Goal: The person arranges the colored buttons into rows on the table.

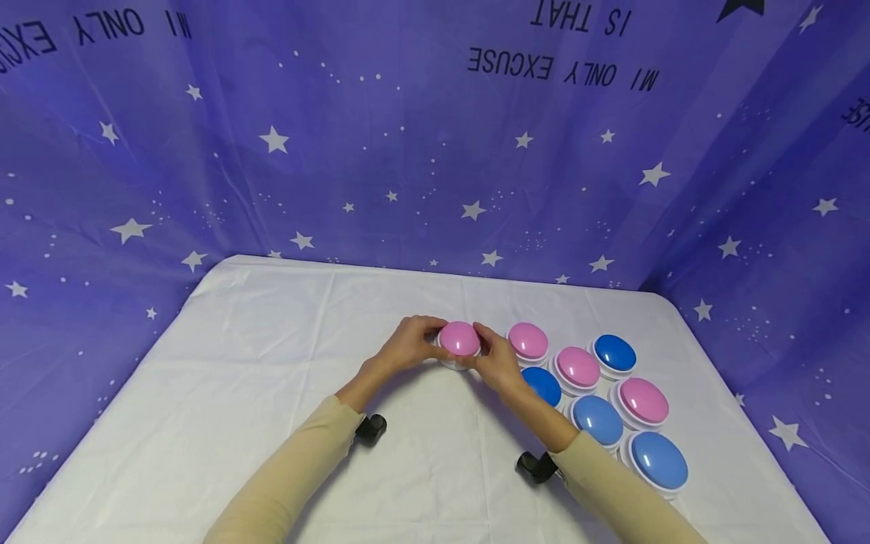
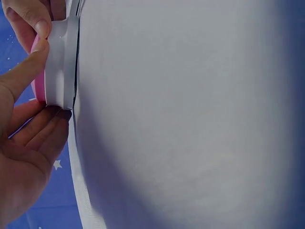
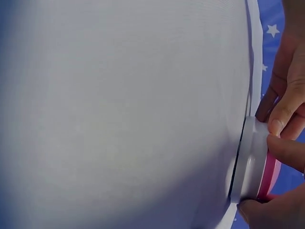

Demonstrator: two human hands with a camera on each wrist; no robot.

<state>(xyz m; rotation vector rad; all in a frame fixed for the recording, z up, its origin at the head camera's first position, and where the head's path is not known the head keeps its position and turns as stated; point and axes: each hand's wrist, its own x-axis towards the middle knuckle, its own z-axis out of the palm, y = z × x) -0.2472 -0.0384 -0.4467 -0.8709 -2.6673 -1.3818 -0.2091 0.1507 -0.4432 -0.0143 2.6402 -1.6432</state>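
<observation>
A pink dome button with a white round base sits near the middle of the table between both hands. My left hand grips its left side, thumb at the front and fingers round the back. From the right, my right hand holds the same button with thumb and fingers. In the left wrist view the button's white base stands right at the cloth, the two thumbs meeting at its near side. The right wrist view shows the white base with fingertips along its edge.
To the right stand several more buttons: pink ones, dark blue ones and light blue ones. The right forearm passes over part of this group. White cloth covers the table, and a purple star-patterned curtain hangs behind it.
</observation>
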